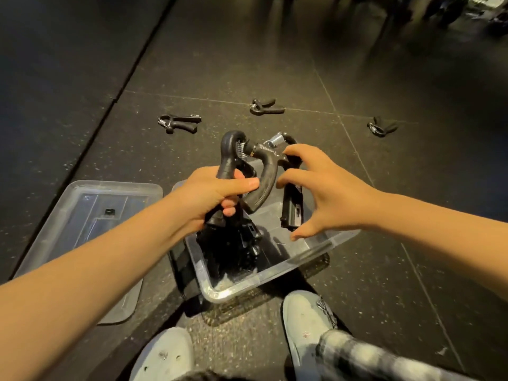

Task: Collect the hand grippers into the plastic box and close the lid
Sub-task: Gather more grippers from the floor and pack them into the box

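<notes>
Head view. Left hand (217, 199) curled round handles of black hand gripper (229, 149) above clear plastic box (275, 279). Right hand (330, 199) spread, fingertips at second gripper (264, 182); hold unclear. Best practice: lower both inside walls, lay flat beside stowed grippers (233, 251). Floor grippers (178, 123) wait beyond; lid (82, 215) lies left. Print on gripper body illegible.

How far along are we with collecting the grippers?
Done: dark grippers seem to lie in the plastic box. In hand: left hand grips a first gripper above it; right hand touches a second gripper with spread fingers. Left: three floor grippers, then the lid, off beside the box.
</notes>
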